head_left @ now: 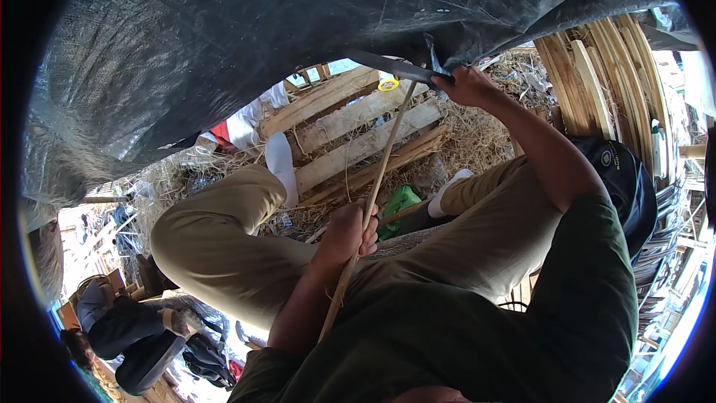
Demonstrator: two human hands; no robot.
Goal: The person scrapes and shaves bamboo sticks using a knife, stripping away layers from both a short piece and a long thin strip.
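My left hand point(344, 235) is closed round the middle of a long, thin wooden stick point(391, 140). The stick slants from beside my body up and away to the right. Farther out, my right hand point(471, 88) grips the handle of a large dark-bladed knife point(395, 67). Its blade points left and crosses the stick's far end; whether the edge is touching the wood, I cannot tell. Beneath them, between my bent legs, lie pale wooden slats point(350, 149) and a green plastic bag point(400, 205).
A dark tarpaulin point(246, 37) hangs low across the far side. Wooden boards point(597, 75) stand at the far right, above a black bag point(623, 179). Straw point(477, 142) and a yellow-labelled container point(387, 82) are on the ground. Another person point(138, 336) sits at the lower left.
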